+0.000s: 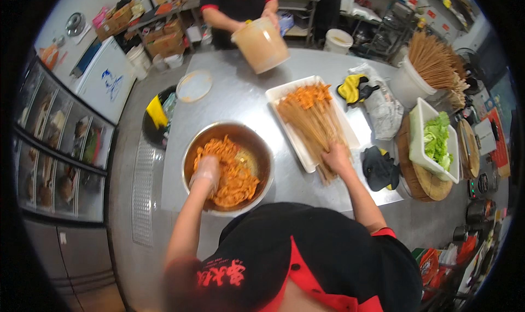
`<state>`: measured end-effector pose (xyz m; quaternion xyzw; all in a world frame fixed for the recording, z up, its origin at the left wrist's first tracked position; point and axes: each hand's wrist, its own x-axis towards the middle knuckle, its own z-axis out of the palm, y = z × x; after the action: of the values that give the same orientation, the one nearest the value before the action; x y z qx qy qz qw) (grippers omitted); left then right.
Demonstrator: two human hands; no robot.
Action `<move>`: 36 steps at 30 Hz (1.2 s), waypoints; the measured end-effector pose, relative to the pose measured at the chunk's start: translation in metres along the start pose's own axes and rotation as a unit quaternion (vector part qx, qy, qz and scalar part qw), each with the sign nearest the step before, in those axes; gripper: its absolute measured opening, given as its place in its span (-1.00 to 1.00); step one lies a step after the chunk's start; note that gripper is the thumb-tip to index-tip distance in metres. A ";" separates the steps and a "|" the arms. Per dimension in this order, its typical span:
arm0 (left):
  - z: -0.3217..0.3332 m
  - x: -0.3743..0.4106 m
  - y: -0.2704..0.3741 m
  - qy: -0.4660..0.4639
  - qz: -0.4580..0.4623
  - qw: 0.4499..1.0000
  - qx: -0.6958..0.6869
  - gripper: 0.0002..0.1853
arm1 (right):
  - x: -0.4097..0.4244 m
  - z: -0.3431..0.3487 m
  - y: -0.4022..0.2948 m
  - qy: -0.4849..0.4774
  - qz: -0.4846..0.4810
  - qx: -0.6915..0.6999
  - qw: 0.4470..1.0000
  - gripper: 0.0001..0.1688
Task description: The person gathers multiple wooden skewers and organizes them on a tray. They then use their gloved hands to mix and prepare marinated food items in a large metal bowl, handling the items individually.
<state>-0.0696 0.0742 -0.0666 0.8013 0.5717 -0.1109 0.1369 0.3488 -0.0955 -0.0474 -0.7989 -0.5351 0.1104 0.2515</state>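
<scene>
In a clear plastic glove, my left hand (208, 169) reaches into a round steel bowl (267, 156) and touches marinated orange-red meat pieces (236, 189). Blur and meat hide its fingertips. My bare right hand (338, 158) grips bamboo skewers (305, 123) near their handle ends, at the near end of a white plastic tray (289, 138). Those skewers lie side by side in the tray, with meat of the same colour (309, 95) on their far ends. Some handles stick out past the tray's near rim.
Across the steel table (229, 103), a co-worker (240, 13) holds a tilted, stained plastic bucket (262, 45). A round lid (195, 85) lies at the left. To the right are gloves (379, 168), a plastic bag (381, 107), a lettuce bin (434, 142) on a chopping block (428, 185) and a skewer-filled bucket (410, 82).
</scene>
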 end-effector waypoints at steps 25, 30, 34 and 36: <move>-0.060 -0.009 0.041 -0.040 -0.055 0.858 -0.510 -0.77 | -0.081 -0.039 -0.098 -0.187 0.097 0.289 0.934 -0.78; -0.052 -0.028 0.040 -0.065 -0.122 0.621 -0.771 -0.75 | -0.080 -0.030 -0.113 -0.239 0.061 0.301 0.921 -0.77; 0.002 -0.022 0.008 0.088 0.146 0.888 -0.427 -0.71 | -0.080 -0.019 -0.108 -0.180 -0.036 0.238 0.954 -0.77; 0.001 -0.023 0.017 0.058 0.119 0.788 -0.602 -0.63 | -0.082 -0.024 -0.113 -0.179 -0.005 0.236 0.955 -0.76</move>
<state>-0.0613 0.0479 -0.0581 0.6233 0.4298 0.3198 0.5697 0.2361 -0.1431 0.0245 -0.6811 -0.5342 0.3737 0.3332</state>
